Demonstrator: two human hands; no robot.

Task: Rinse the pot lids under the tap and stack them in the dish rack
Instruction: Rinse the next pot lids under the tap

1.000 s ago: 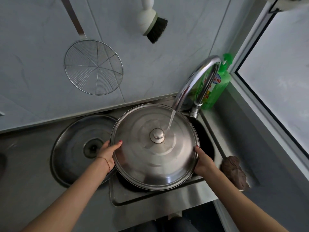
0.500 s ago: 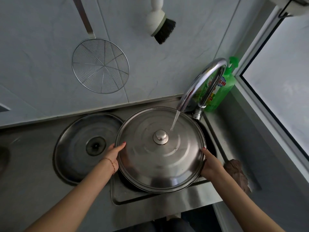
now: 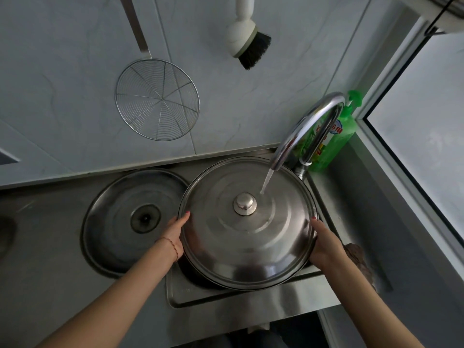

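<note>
stream now off knob (image 3: 244,204), both hands (image 3: 326,243) gripping lid (image 3: 247,242)

Steel lid (image 3: 247,237) (knob up) under running tap (image 3: 307,126); second lid (image 3: 120,222) left.

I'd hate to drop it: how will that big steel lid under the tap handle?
The lid is probably slippery: water runs over polished steel. Likely rigid and fairly light, thin metal. Left hand and right hand grip only its rim.
</note>
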